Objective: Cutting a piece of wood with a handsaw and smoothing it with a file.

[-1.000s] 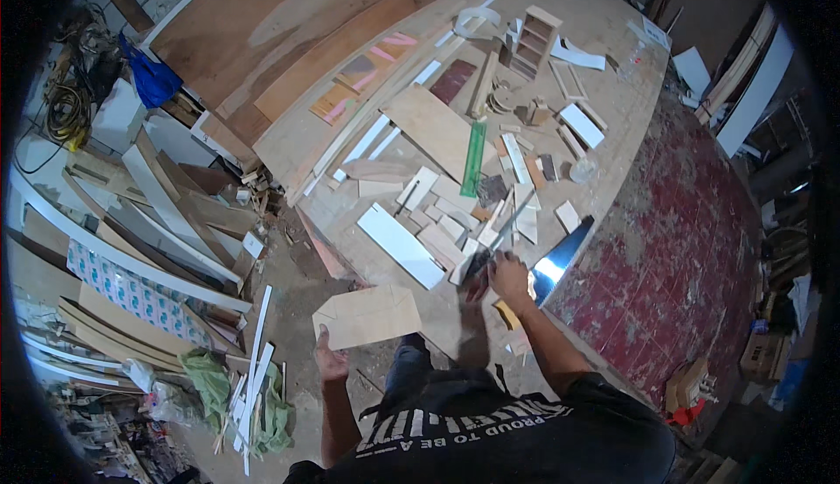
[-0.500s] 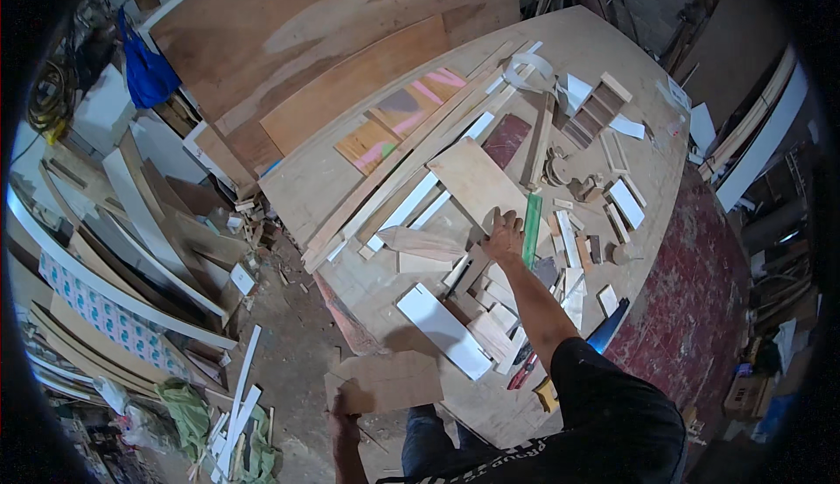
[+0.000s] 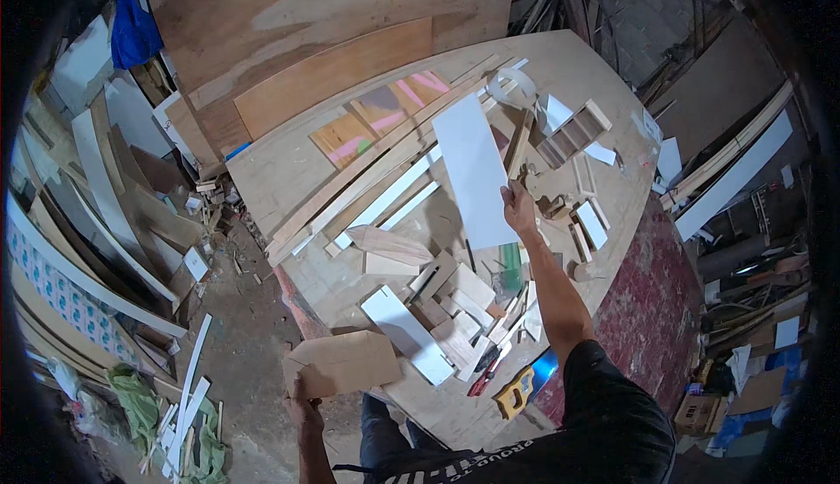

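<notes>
My left hand (image 3: pixel 304 407) grips the near-left end of a tan board with clipped corners (image 3: pixel 341 360), held low by the table's near-left edge. My right hand (image 3: pixel 519 204), fingers closed on the right edge of a long white panel (image 3: pixel 468 169), holds it raised at a slant over the worktable (image 3: pixel 271 182). Part of a green strip (image 3: pixel 507 270) shows below that panel. Around them lie wooden offcuts (image 3: pixel 468 291), a white board (image 3: pixel 405 333) and a pointed wooden piece (image 3: pixel 388 243). A yellow-handled saw (image 3: pixel 516 392) and a red tool (image 3: pixel 481 379) lie at the near edge.
Curved boards (image 3: pixel 96 186) lean along the left, above green sacking (image 3: pixel 136 405) and strips on the floor. A large plywood sheet (image 3: pixel 324 16) stands behind the table. A red-stained surface (image 3: pixel 647 283) is at right, with stacked panels (image 3: pixel 735 156) beyond.
My right hand has gone from the near offcuts to the board further up the table and lifted it, now showing a white face. My left hand still holds the tan board.
</notes>
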`<control>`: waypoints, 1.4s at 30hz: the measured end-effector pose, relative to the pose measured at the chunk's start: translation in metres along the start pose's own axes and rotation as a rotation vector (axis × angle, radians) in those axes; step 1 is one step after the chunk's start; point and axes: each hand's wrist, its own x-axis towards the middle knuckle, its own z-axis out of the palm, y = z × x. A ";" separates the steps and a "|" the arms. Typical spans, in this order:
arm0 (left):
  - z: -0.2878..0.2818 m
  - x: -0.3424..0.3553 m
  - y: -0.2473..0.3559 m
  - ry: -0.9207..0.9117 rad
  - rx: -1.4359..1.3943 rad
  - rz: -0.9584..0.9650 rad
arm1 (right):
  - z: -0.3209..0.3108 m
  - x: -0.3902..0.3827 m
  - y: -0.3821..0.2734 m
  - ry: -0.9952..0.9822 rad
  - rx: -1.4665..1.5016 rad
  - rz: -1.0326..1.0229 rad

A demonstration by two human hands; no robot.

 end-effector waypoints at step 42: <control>0.037 -0.134 0.017 -0.333 0.245 0.293 | -0.062 -0.436 -0.002 -0.111 0.069 0.621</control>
